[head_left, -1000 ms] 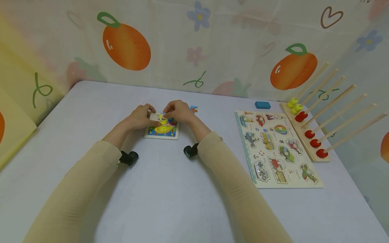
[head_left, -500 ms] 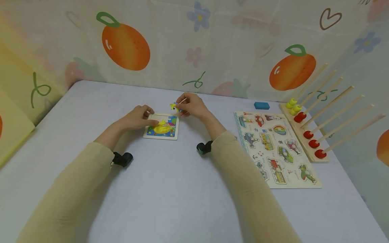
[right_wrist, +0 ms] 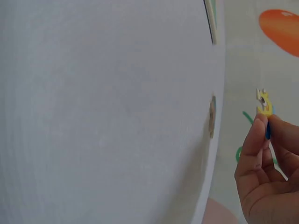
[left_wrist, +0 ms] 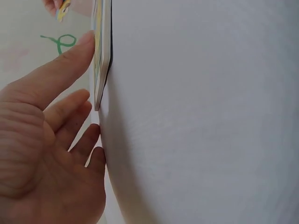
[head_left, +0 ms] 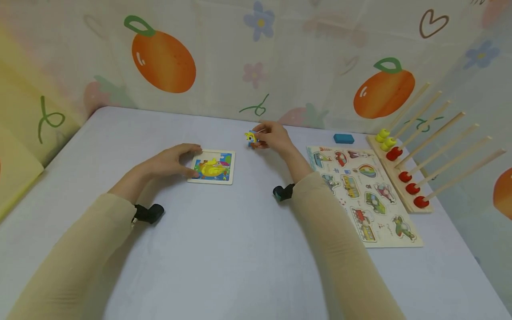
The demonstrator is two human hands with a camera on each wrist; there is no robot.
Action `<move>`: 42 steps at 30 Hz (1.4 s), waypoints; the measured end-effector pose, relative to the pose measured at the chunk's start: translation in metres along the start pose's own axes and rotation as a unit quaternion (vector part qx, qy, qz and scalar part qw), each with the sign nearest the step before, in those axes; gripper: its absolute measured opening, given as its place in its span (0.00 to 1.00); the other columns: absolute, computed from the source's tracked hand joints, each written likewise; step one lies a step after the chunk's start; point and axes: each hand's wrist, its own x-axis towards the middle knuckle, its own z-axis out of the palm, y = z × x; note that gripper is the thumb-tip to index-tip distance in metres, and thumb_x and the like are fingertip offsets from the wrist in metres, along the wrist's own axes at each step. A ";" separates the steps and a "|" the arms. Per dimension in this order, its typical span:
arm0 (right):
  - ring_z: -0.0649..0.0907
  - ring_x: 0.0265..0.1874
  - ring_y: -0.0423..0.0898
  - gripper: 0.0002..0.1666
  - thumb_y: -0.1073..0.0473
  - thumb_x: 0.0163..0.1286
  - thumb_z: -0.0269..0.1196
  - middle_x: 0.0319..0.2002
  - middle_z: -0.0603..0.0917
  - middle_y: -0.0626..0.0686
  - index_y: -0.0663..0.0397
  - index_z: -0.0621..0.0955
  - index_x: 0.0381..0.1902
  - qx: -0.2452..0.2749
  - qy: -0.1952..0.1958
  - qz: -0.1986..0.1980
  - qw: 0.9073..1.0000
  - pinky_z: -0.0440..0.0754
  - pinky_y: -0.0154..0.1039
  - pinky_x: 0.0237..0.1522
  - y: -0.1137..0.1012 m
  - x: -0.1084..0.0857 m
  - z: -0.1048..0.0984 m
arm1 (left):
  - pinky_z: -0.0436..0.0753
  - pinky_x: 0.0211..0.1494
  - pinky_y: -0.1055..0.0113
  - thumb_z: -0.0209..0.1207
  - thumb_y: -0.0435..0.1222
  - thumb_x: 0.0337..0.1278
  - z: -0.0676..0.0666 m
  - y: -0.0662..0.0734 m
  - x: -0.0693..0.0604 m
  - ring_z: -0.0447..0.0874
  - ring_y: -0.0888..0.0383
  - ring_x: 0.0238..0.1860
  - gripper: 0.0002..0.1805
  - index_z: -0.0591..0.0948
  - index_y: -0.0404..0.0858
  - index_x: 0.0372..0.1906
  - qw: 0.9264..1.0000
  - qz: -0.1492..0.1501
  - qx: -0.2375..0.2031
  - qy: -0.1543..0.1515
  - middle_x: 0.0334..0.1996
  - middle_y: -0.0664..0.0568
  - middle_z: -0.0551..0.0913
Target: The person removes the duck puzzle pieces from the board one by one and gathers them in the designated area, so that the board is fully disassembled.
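Note:
A small jigsaw puzzle [head_left: 216, 167] with a yellow duck picture lies in a pale square frame [head_left: 233, 171] on the table. Beside its left edge is my left hand [head_left: 166, 161], fingers relaxed and spread from the thumb. The left wrist view has the thumb [left_wrist: 60, 70] at the frame's rim; whether it presses there I cannot tell. To the right of the puzzle, my right hand [head_left: 277, 137] pinches a yellow and blue puzzle piece [right_wrist: 266, 105] between thumb and fingertips, above the table. Below it lies another loose piece [right_wrist: 212, 116], partly hidden in the head view.
At the right lies a knobbed vehicle puzzle board [head_left: 376, 222], partly covered by the right sleeve [head_left: 332, 231]. Behind it are a blue block [head_left: 344, 138] and a wooden peg rack [head_left: 412, 202] with red and yellow beads. A printed cloth [head_left: 224, 53] hangs along the table's back edge.
My right hand has lifted the puzzle piece off the framed puzzle and carried it right. My left hand has drawn back leftward, its thumb sliding from the picture to the frame's left edge.

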 end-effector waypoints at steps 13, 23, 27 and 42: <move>0.79 0.23 0.37 0.14 0.62 0.70 0.62 0.39 0.81 0.51 0.59 0.83 0.52 -0.038 0.068 0.044 0.996 0.80 0.24 0.28 0.012 0.000 -0.024 | 0.46 0.80 0.37 0.71 0.39 0.50 0.002 -0.004 0.000 0.43 0.39 0.81 0.50 0.58 0.37 0.77 0.999 0.033 0.002 -0.035 0.79 0.40 0.52; 0.78 0.20 0.36 0.13 0.61 0.69 0.62 0.33 0.82 0.49 0.59 0.86 0.49 -0.110 0.073 0.080 0.988 0.79 0.27 0.29 0.014 -0.001 -0.030 | 0.44 0.80 0.36 0.70 0.40 0.52 0.002 -0.006 0.001 0.41 0.38 0.80 0.49 0.57 0.36 0.77 0.998 0.039 0.018 -0.047 0.80 0.39 0.49; 0.77 0.18 0.35 0.13 0.62 0.69 0.63 0.29 0.81 0.47 0.60 0.85 0.49 -0.109 0.064 0.084 0.988 0.77 0.26 0.27 0.016 0.000 -0.030 | 0.44 0.79 0.35 0.69 0.40 0.52 0.003 -0.008 0.002 0.40 0.37 0.80 0.50 0.56 0.37 0.77 0.998 0.039 0.022 -0.049 0.80 0.40 0.48; 0.76 0.15 0.34 0.11 0.62 0.64 0.67 0.16 0.78 0.41 0.61 0.86 0.43 -0.156 0.058 0.065 0.984 0.74 0.25 0.23 0.025 0.007 -0.028 | 0.43 0.79 0.33 0.68 0.42 0.53 0.004 -0.005 -0.001 0.39 0.37 0.80 0.50 0.55 0.38 0.77 0.998 0.033 0.031 -0.051 0.80 0.40 0.47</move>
